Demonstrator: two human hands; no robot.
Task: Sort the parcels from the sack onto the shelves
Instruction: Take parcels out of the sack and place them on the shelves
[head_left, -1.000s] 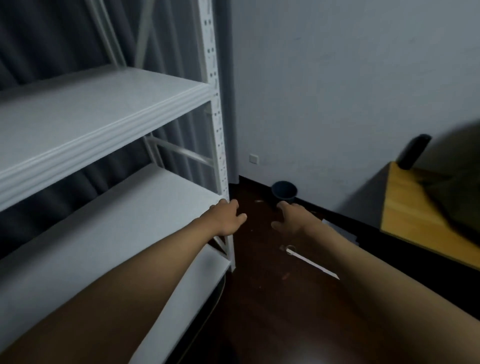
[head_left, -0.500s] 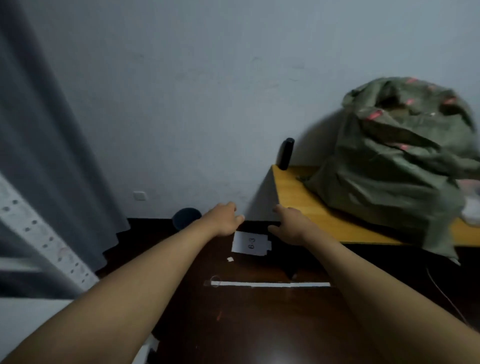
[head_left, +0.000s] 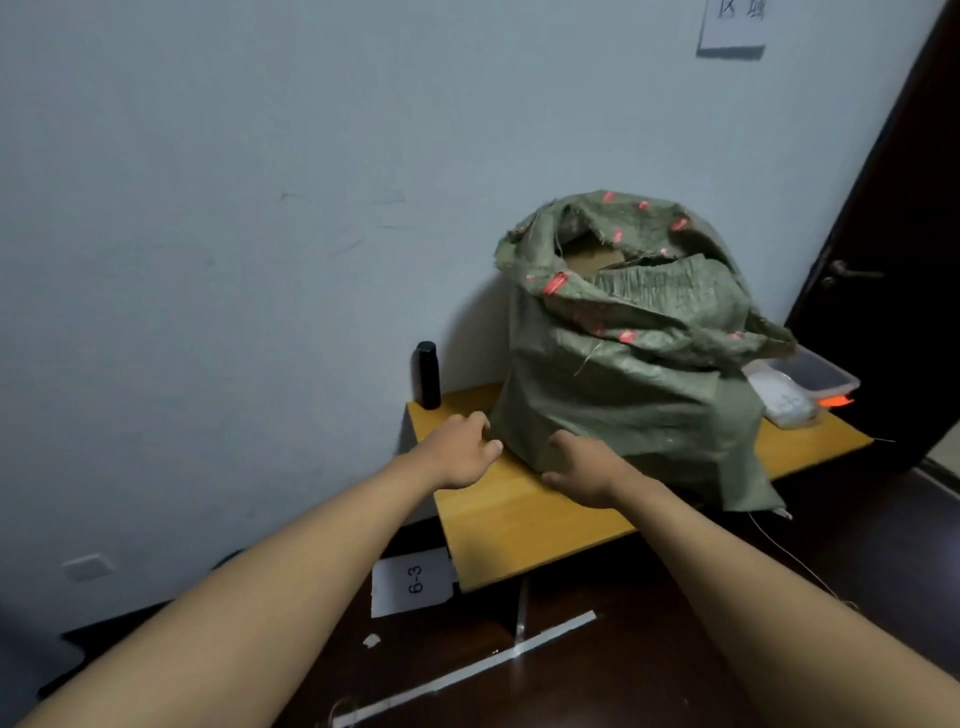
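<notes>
A bulging green woven sack (head_left: 634, 374) with red marks stands on a small wooden table (head_left: 519, 525) against the wall. Its mouth is open at the top, and a brown cardboard parcel (head_left: 592, 258) shows inside. My left hand (head_left: 462, 452) hovers over the table's left part, just left of the sack, fingers loosely curled and holding nothing. My right hand (head_left: 582, 467) is in front of the sack's lower left corner, fingers relaxed and empty; whether it touches the fabric I cannot tell. The shelves are out of view.
A black bottle (head_left: 427, 375) stands at the table's back left corner. A clear plastic tray (head_left: 815, 375) and a white object (head_left: 782, 397) lie behind the sack at right. A paper label reading 6-3 (head_left: 413, 582) lies on the dark floor. A dark door (head_left: 893, 260) is at right.
My view has swung right, from the white shelves to the table with the sack. Both hands have come forward from mid-air to the sack's lower left, still holding nothing.
</notes>
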